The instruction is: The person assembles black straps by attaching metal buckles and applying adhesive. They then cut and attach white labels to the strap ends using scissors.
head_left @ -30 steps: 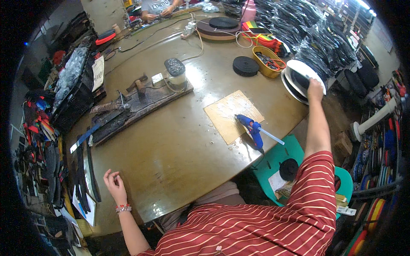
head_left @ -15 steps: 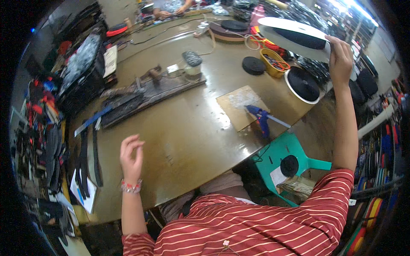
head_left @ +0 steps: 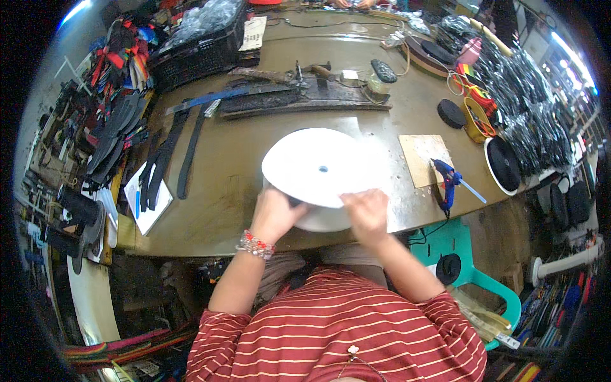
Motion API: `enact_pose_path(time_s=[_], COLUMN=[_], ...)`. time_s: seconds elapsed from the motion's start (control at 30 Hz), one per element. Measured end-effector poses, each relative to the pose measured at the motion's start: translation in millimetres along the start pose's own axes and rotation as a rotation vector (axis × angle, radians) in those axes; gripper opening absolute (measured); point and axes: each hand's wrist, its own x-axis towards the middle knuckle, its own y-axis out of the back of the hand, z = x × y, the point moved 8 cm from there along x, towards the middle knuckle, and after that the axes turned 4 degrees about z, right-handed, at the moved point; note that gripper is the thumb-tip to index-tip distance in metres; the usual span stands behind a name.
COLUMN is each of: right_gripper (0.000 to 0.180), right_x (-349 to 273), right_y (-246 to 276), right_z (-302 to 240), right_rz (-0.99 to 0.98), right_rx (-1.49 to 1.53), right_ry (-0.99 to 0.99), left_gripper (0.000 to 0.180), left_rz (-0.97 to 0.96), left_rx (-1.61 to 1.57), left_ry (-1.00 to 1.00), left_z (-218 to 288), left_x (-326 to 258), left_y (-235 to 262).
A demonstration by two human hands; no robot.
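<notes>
A large white reel (head_left: 312, 159) with a small hole at its centre is tilted in front of me above the table, close to the near edge. My left hand (head_left: 275, 213) grips its near left side, the thumb at the gap between the two discs. On the near right rim, my right hand (head_left: 368, 213) is closed, slightly blurred. The reel's lower disc shows between my hands, and what is wound inside is mostly hidden. Right of it lie a tan board (head_left: 423, 156) and a blue glue gun (head_left: 447, 181) with a glue stick in it.
A dark wooden bench piece (head_left: 312, 99) spans the table's far middle. Black straps (head_left: 162, 159) and paper (head_left: 156, 207) lie left. At right are a black roll (head_left: 450, 114), a yellow basket (head_left: 474, 121), another reel (head_left: 503, 164) and a green plastic chair (head_left: 468, 248).
The reel has come down from the far right to the table in front of me, carried by my right hand. My left hand has moved right and taken hold of it. The view has turned.
</notes>
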Motion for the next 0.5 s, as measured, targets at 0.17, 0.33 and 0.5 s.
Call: enact_pose_path(time_s=[0.17, 0.33, 0.5], right_gripper=[0.030, 0.042, 0.053], right_x=[-13, 31, -1], right_y=[-41, -72, -132], right_z=[-2, 154, 183], right_rz=[-0.577, -0.522, -0.691], right_rx=[0.507, 0.102, 0.334], right_ry=[-0.099, -0.750, -0.892], left_gripper=[0.032, 0.030, 0.030], left_rz=[0.197, -0.021, -0.031], left_rx=[-0.128, -0.242, -0.682], left_ry=[0.063, 0.186, 0.355], left_z=[-54, -79, -88], left_x=[-12, -11, -14], left_y=[-21, -28, -34])
